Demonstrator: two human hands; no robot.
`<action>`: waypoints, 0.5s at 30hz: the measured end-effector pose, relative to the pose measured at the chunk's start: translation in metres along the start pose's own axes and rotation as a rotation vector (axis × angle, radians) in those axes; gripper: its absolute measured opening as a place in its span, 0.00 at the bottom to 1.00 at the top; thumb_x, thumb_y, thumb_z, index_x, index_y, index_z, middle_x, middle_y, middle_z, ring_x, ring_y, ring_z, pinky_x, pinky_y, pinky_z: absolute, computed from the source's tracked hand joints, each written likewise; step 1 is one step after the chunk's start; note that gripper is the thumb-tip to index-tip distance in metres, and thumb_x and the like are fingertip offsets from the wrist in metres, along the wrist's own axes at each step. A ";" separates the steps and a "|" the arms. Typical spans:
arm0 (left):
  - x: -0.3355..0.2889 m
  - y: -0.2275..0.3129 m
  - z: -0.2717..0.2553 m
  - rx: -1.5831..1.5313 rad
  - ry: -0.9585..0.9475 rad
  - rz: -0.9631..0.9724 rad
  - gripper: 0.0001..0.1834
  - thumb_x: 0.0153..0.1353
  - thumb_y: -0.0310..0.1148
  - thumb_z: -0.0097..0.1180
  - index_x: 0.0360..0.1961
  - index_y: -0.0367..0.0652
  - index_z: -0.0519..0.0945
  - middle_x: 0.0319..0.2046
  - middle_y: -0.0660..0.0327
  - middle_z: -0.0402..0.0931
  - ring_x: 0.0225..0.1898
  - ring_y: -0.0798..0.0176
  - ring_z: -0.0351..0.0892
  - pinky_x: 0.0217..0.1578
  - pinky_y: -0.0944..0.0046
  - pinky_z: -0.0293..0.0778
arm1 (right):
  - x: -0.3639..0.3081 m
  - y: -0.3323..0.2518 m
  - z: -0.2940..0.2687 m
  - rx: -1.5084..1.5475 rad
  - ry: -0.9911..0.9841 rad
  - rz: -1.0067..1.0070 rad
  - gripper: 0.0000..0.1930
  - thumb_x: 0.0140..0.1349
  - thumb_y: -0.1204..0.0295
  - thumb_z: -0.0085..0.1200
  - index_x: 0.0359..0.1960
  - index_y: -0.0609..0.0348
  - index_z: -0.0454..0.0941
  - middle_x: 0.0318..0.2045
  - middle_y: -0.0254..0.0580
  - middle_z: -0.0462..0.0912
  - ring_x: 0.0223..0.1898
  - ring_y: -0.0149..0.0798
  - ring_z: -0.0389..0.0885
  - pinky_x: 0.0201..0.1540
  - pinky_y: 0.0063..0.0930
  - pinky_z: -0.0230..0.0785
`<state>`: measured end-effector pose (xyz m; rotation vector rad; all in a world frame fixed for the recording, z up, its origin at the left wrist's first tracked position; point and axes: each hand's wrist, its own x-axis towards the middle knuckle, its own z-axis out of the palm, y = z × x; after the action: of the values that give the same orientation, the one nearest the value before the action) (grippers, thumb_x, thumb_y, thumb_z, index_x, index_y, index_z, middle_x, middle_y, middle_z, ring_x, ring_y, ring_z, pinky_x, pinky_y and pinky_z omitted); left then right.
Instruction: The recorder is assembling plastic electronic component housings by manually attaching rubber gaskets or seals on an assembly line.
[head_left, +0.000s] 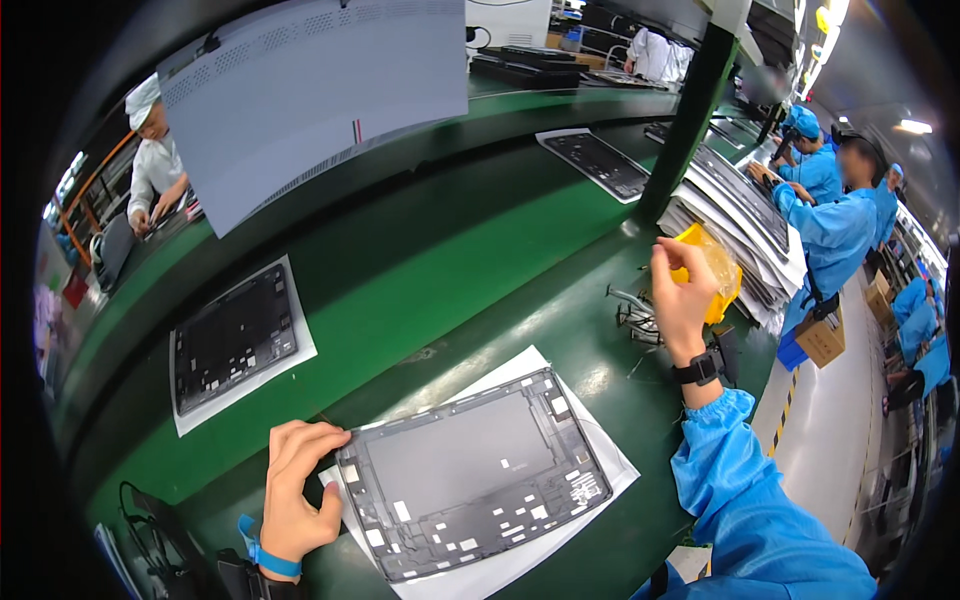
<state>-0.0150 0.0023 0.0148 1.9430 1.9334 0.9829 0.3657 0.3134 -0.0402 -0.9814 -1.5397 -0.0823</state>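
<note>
The panel [460, 450] lies at bottom centre of the frame, inner side up, askew on a white sheet [622, 474] whose corners stick out around it. Small pale pads [402, 511] are scattered over its surface.

Left hand [298, 495]: at the panel's left end, fingertips on the upper-left corner, thumb by the near part of that edge, thumb and fingers well apart. Right hand [688, 300]: raised at right of centre, beside the yellow bin [727, 300], clear of the panel. Its thumb and forefinger curl close to each other; from here I cannot tell whether they meet or pinch anything.

Judgement on method: keep the left hand light on the rim, enough to stop the panel sliding on the loose sheet. The right sleeve [735, 500] should stay off the pads. Loose wires [637, 318] lie near the right wrist and could snag.
</note>
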 end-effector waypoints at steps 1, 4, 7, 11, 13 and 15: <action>-0.001 -0.001 0.000 0.002 0.005 -0.009 0.31 0.40 0.19 0.54 0.51 0.36 0.84 0.47 0.51 0.83 0.52 0.44 0.75 0.66 0.47 0.67 | 0.001 -0.003 0.000 0.030 0.033 0.017 0.05 0.64 0.80 0.66 0.41 0.66 0.86 0.32 0.39 0.85 0.33 0.31 0.82 0.40 0.27 0.74; -0.004 -0.004 0.006 -0.074 0.029 -0.037 0.28 0.44 0.13 0.53 0.49 0.39 0.86 0.34 0.59 0.84 0.45 0.51 0.75 0.66 0.44 0.66 | 0.013 -0.022 -0.008 0.228 0.090 0.132 0.07 0.67 0.81 0.63 0.45 0.67 0.87 0.35 0.34 0.86 0.34 0.26 0.81 0.40 0.22 0.74; -0.003 -0.008 0.011 -0.073 -0.017 0.013 0.26 0.47 0.11 0.55 0.47 0.40 0.88 0.30 0.62 0.83 0.42 0.53 0.76 0.62 0.46 0.71 | 0.015 -0.034 -0.027 0.439 0.013 0.295 0.08 0.69 0.81 0.61 0.47 0.69 0.88 0.39 0.39 0.89 0.40 0.26 0.86 0.45 0.19 0.76; -0.002 -0.019 0.020 -0.029 0.118 0.122 0.21 0.46 0.10 0.54 0.39 0.39 0.89 0.28 0.59 0.83 0.36 0.52 0.77 0.55 0.45 0.77 | -0.015 -0.104 -0.029 0.751 -0.382 0.492 0.04 0.66 0.81 0.63 0.41 0.66 0.86 0.37 0.38 0.90 0.38 0.30 0.87 0.45 0.23 0.79; -0.003 -0.013 0.023 0.026 0.244 0.169 0.15 0.43 0.10 0.55 0.31 0.38 0.86 0.28 0.58 0.80 0.33 0.49 0.76 0.45 0.47 0.79 | -0.033 -0.135 -0.028 0.923 -0.702 0.556 0.06 0.63 0.85 0.65 0.41 0.67 0.86 0.37 0.40 0.90 0.40 0.31 0.89 0.46 0.26 0.82; -0.005 -0.001 0.022 0.278 0.496 0.182 0.13 0.41 0.11 0.56 0.28 0.38 0.81 0.27 0.56 0.76 0.32 0.50 0.74 0.40 0.52 0.76 | -0.045 -0.155 -0.029 1.112 -0.948 0.734 0.07 0.63 0.87 0.67 0.42 0.70 0.86 0.41 0.45 0.90 0.46 0.33 0.89 0.52 0.27 0.82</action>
<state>-0.0021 0.0039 -0.0042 2.2189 2.2840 1.4253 0.2891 0.1751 0.0025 -0.5716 -1.5299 1.7706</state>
